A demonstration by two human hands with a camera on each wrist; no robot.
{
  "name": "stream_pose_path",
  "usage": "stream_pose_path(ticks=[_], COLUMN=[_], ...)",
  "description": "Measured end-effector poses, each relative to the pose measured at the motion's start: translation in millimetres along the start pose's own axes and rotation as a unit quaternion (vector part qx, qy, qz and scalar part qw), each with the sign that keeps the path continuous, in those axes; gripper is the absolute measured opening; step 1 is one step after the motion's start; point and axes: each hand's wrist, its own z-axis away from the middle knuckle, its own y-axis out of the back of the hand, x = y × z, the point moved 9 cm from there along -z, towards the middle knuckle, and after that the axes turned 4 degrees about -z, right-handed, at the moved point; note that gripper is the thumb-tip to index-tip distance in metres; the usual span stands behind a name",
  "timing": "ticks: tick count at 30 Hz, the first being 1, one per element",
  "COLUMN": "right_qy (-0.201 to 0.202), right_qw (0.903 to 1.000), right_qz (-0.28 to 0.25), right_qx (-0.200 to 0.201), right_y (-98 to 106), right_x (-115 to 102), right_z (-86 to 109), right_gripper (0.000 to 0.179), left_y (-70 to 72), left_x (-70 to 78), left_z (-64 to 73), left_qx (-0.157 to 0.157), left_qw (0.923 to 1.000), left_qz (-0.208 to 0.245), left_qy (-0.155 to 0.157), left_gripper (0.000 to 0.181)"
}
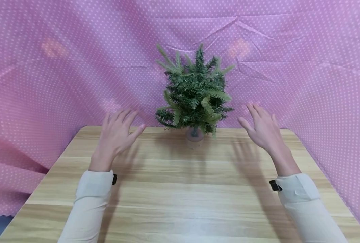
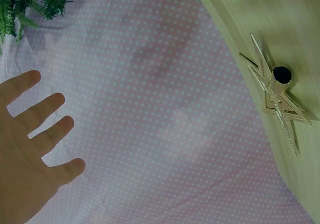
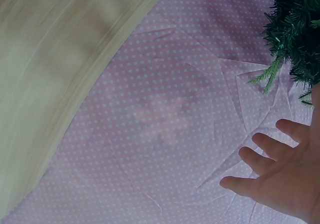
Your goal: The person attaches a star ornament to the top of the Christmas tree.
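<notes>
A small artificial Christmas tree (image 1: 196,91) stands upright at the back of the table in the head view, its trunk set in a small round base (image 1: 194,139). My left hand (image 1: 116,135) is held to the left of the tree, apart from it, with fingers spread and nothing in them. On the tree's other side, my right hand (image 1: 263,130) is likewise spread and bare, clear of the branches. A gold star tree topper (image 2: 278,90) with a dark-ended round socket lies on the table in the left wrist view; it does not show in the head view.
The light wooden table (image 1: 192,202) has its far edge just behind the tree. Pink polka-dot cloth (image 1: 107,50) hangs behind and along both sides. Each sleeved wrist wears a strap with a small black device (image 1: 275,185).
</notes>
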Motion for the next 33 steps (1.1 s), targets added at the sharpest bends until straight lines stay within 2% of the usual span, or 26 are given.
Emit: stream_pose_path(ticks=[5, 12, 18, 22, 26, 33], right_qy=[0.013, 0.032, 0.022, 0.023, 0.023, 0.019], right_qw=[0.9985, 0.9895, 0.9881, 0.9872, 0.9856, 0.9853], right_qz=[-0.034, -0.107, -0.122, -0.131, -0.145, -0.150], right_qx=[0.040, 0.092, 0.091, 0.088, 0.084, 0.079], right_y=[8, 18, 22, 26, 31, 35], right_x=[-7, -18, -24, -29, -36, -45], right_z=[-4.8, -14.4, -20.3, -26.2, -32.5, -38.9], right_gripper=[0.070, 0.063, 0.062, 0.064, 0.066, 0.067], left_y=[-3.0, -5.7, -4.4, -5.3, -9.1, -16.3], left_x=[-2.0, -10.2, -17.0, -21.0, -26.7, -37.3], left_z=[2.4, 0.6, 1.0, 2.0, 3.7, 5.2], left_qx=[0.005, 0.015, 0.016, 0.023, 0.024, 0.020], left_qw=[0.9999, 0.9996, 0.9992, 0.9978, 0.9956, 0.9933], left_qz=[0.016, 0.024, 0.032, 0.055, 0.080, 0.093], left_qy=[0.001, 0.009, 0.019, 0.030, 0.043, 0.065], left_gripper=[0.073, 0.070, 0.070, 0.066, 0.064, 0.066])
